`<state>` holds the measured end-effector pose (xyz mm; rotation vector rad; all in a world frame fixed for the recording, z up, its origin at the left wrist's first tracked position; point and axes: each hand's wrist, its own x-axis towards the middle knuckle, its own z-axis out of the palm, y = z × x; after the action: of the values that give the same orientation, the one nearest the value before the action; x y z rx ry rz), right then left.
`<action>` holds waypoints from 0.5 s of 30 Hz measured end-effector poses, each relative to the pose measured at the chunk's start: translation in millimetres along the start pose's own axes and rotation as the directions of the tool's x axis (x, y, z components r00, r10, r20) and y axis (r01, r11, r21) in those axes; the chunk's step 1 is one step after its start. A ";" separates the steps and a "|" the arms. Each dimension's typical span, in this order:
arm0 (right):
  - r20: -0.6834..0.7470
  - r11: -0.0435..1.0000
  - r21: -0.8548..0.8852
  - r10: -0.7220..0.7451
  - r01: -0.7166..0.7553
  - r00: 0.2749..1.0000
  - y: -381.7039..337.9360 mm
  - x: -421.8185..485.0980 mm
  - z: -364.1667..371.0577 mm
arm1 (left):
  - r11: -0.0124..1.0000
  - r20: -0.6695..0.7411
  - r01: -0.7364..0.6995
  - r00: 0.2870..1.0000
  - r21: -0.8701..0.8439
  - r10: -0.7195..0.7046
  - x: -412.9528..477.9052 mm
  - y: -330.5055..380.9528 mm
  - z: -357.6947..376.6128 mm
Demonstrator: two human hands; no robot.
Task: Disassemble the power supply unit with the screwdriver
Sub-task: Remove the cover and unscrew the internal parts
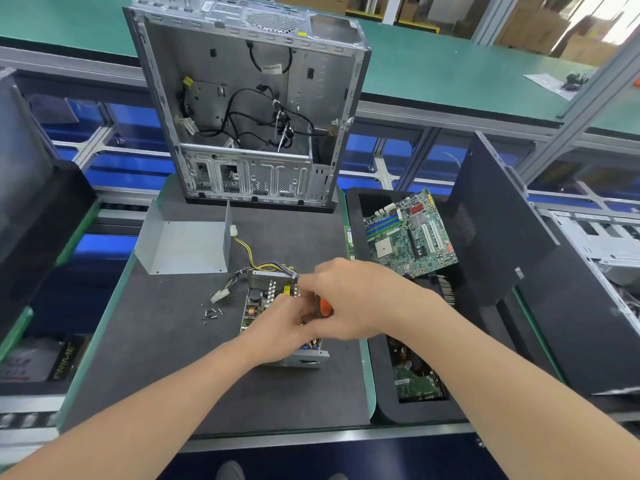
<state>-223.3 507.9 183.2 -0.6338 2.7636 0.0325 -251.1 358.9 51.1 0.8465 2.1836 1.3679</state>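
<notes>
The power supply unit [263,299] sat open in the middle of the surface [173,375], its cover [187,247] off at ten o'clock and loose screws [212,314] at nine. The right hand [353,299] had its grip clamped on the orange-handled screwdriver [325,307]. The left hand [277,327] lay on the unit, its grip hidden from me. I reckoned steadying the case and keeping the driver square mattered most.

Electronics teardown workshop, green-matted benches [433,81], gutted computer case [249,109], binned motherboard [408,233], loose screws [212,314]
</notes>
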 end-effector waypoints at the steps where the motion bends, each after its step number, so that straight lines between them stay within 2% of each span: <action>1: -0.066 0.998 -0.023 0.058 -0.060 0.996 1.1 -1.2 -0.3 | 0.999 0.001 0.006 1.000 -0.034 -0.006 0.4 -0.4 0.1; 3: -0.178 0.974 -0.090 0.191 -0.209 0.965 0.0 -1.5 -0.4 | 0.994 0.013 0.018 1.000 -0.105 -0.016 1.2 -0.7 0.4; 4: -0.182 0.960 -0.091 0.246 -0.266 0.952 -2.8 -0.4 0.5 | 0.992 0.026 0.015 1.000 -0.128 -0.012 1.6 -1.9 0.6; 7: -0.021 0.941 0.078 0.332 -0.330 0.943 -5.1 5.0 5.4 | 0.997 0.033 -0.031 0.999 -0.073 0.033 1.1 -3.6 -0.1; 10: 0.069 0.964 0.162 0.203 -0.212 0.977 3.4 4.7 1.4 | 0.999 0.002 -0.047 0.999 -0.011 0.047 0.4 -2.0 -1.0; 13: 0.106 0.985 0.168 0.012 -0.030 0.994 9.8 1.5 -2.0 | 0.999 -0.029 -0.005 1.000 -0.042 0.003 2.6 -2.6 -1.9; 15: 0.103 0.988 0.148 -0.058 0.043 0.993 9.9 1.1 -0.3 | 0.999 -0.036 -0.010 0.999 -0.033 0.009 2.9 -4.0 -0.3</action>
<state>-228.6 516.2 182.7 -0.6434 2.6167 -0.1418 -254.4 359.4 47.4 0.8271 2.1806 1.4307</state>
